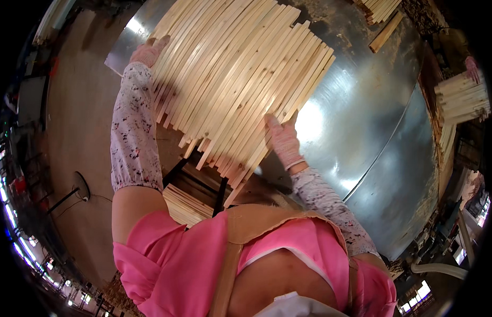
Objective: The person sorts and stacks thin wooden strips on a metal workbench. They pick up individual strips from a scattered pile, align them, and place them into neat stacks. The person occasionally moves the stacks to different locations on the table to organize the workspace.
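A wide batch of long pale wooden slats (pixel 235 74) lies side by side on a shiny metal table (pixel 362 121), their near ends jutting over its edge. My left hand (pixel 149 51), in a pink glove with a speckled sleeve cover, presses flat against the batch's left side. My right hand (pixel 282 138), gloved the same way, rests with fingers spread on the right side of the slats near their lower ends. Neither hand grips a slat.
A stack of slats (pixel 187 203) lies on a dark frame below the table edge. More slats (pixel 381 10) are piled at the table's far side. At the right, another person's gloved hand (pixel 472 68) touches a bundle of slats (pixel 461 98). Wooden floor (pixel 77 132) at left.
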`<action>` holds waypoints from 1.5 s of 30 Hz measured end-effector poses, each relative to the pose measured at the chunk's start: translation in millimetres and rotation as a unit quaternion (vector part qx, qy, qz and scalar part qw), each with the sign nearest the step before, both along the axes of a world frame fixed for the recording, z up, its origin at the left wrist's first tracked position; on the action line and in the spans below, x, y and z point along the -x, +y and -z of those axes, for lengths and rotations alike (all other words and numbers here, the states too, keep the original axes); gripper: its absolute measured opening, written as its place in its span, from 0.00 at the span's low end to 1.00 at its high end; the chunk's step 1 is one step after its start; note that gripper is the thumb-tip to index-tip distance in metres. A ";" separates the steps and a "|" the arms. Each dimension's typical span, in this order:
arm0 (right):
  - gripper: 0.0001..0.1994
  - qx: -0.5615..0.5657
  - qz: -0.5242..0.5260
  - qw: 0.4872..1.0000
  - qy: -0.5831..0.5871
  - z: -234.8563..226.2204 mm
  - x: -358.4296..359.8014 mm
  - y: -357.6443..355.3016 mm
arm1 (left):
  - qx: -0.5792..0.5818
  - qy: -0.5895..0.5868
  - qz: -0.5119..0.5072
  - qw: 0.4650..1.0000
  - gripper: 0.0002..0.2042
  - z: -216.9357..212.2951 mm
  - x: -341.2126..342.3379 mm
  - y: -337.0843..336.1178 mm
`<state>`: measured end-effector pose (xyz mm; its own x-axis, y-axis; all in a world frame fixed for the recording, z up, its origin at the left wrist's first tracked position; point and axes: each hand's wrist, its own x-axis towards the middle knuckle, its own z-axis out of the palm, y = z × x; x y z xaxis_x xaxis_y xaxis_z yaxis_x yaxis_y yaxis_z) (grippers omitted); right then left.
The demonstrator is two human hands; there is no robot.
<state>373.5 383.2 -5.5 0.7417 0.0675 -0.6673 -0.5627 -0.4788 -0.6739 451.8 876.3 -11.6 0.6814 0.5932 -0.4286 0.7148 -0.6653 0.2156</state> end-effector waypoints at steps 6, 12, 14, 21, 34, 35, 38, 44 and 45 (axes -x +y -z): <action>0.64 0.166 -0.277 0.946 0.017 15.6 -17.0 -35.8 | -0.035 -0.021 0.008 0.999 0.55 -2.5 5.6 -13.1; 0.56 0.212 -0.195 0.957 0.049 -15.9 -11.5 -2.4 | -0.071 -0.164 0.115 0.977 0.49 4.4 -12.1 -41.0; 0.55 0.177 -0.180 0.967 -0.027 -0.1 -3.3 -26.3 | -0.059 -0.201 0.093 0.973 0.46 -19.1 -28.8 -93.4; 0.61 -0.105 -0.147 0.984 -0.004 -62.3 14.5 -65.6 | -0.076 -0.179 0.071 0.978 0.43 15.4 25.2 -20.6; 0.27 -0.102 -0.183 0.957 -0.198 -40.8 226.9 -411.2 | 0.265 -0.409 0.144 0.861 0.37 15.7 80.8 -412.3; 0.29 -0.081 -0.170 0.965 -0.185 -42.3 255.5 -456.2 | 0.460 -0.379 0.049 0.802 0.35 10.9 91.0 -462.4; 0.32 0.004 -0.081 0.994 -0.071 -66.5 332.2 -588.4 | 0.074 -0.343 0.252 0.902 0.30 -9.7 145.2 -628.2; 0.35 0.136 0.112 0.984 -0.027 -29.8 496.5 -744.4 | 0.040 -0.230 0.441 0.867 0.33 -17.1 220.0 -872.1; 0.36 0.134 0.108 0.984 -0.037 -25.4 503.1 -761.0 | 0.045 -0.225 0.459 0.858 0.33 -27.0 224.7 -891.3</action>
<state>-129.6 -377.8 19.9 0.7663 -0.2691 -0.5834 -0.6256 -0.5194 -0.5822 227.1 -14.9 15.4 0.9528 -0.3033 -0.0146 -0.2705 -0.8698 0.4126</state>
